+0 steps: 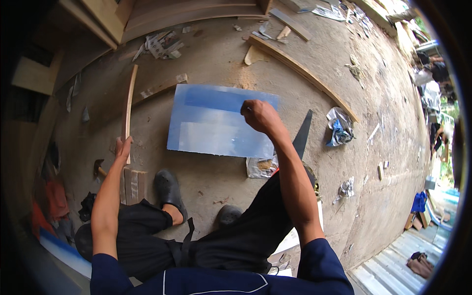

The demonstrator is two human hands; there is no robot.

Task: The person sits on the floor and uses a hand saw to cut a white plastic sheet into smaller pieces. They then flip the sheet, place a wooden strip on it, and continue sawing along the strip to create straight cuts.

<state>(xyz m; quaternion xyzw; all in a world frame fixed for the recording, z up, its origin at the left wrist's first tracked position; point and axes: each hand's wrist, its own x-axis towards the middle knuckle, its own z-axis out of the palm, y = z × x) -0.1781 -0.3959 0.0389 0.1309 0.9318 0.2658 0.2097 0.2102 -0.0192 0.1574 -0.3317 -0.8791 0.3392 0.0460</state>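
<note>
Nearest the camera, a navy short-sleeved shirt with thin white piping (211, 284) is seen along the lower edge, with black trousers (221, 236) above it. A long, narrow, pale wooden strip (131, 98) is held at the person's left, beside a rectangular blue-and-whitish flat panel (216, 132) and apart from it. The strip is gripped near its lower end by the left hand (124, 147), the fingers closed around it. The right hand (259, 117) is held over the right part of the panel, its fingers curled in; whether anything is pinched there, or the panel is touched, cannot be told.

Below the strip's lower end, upright-looking wooden blocks (133, 187) are seen, with a dark-headed hammer (100, 167) just to their left. A dark, tapered saw blade (303, 135) is seen right of the panel, its lower part hidden by the right forearm. Two dark grey clogs (169, 189) are placed below the panel. Pale sawdust (243, 78) is scattered beyond its far edge on the grey concrete floor (216, 64). Farther right, a long brown wooden beam (305, 73) is laid slantwise, its near end close to a crumpled clear plastic bag with blue contents (339, 128).
</note>
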